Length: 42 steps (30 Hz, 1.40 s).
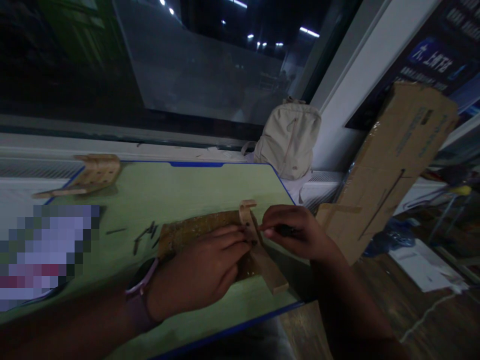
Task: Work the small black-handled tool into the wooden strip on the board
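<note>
A curved wooden piece (267,267) with dark holes or screw heads lies across a brown taped sheet, perhaps cardboard (176,235). My left hand (202,262), wearing a watch, reaches over the sheet with its fingers together, holding the piece from the left. Just right of the piece is my right hand (296,230), its thumb and fingers pinched. Something dark shows in that grip, too dim to make out. Several dark screws (148,232) lie loose left of the sheet. At the far left corner of the table stands another curved wooden part (97,175) with holes.
The green table (157,185) has a blue edge. A blurred-out pale item (45,250) lies at its left. Behind the far right corner leans a beige backpack (290,137) by the window. A tall cardboard box (397,165) stands at the right.
</note>
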Tool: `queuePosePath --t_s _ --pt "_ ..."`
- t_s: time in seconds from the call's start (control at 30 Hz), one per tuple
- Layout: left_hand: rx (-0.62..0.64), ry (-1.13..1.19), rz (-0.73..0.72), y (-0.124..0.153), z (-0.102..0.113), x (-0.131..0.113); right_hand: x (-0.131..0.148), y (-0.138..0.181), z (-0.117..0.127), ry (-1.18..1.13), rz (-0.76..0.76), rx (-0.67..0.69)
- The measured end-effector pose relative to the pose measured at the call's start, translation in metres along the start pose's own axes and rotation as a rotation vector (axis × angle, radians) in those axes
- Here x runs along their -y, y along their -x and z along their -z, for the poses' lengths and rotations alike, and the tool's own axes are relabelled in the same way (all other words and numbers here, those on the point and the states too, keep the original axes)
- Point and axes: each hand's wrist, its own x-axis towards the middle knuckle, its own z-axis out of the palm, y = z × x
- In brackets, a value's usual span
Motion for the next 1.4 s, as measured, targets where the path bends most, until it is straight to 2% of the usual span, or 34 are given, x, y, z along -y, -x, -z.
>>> queuePosePath --t_s 0.23,0.33,0.4,0.6,0.83,1.2,1.4 --pt "0.059 0.015 0.006 0.004 -0.001 0.004 -0.015 0.002 0.001 -0.099 -0.067 -0.611" --pt "0.097 0.033 0.022 0.004 0.0 0.008 -0.02 -0.002 -0.001 -0.252 -0.135 -0.756" --pt "0.114 0.047 0.016 0.004 0.001 0.01 -0.021 -0.005 -0.002 -0.328 -0.165 -0.751" --pt "0.105 0.027 -0.046 0.004 0.003 0.013 -0.012 -0.008 -0.013 -0.513 -0.236 -0.563" --pt "0.126 0.023 -0.063 0.005 0.003 0.013 -0.005 -0.006 -0.025 -0.643 -0.164 -0.424" --pt "0.173 0.009 -0.015 0.004 0.004 0.012 -0.003 0.004 -0.028 -0.565 -0.115 -0.263" --pt "0.186 0.082 0.012 0.001 0.006 0.013 -0.004 0.009 -0.037 -0.448 0.009 -0.283"
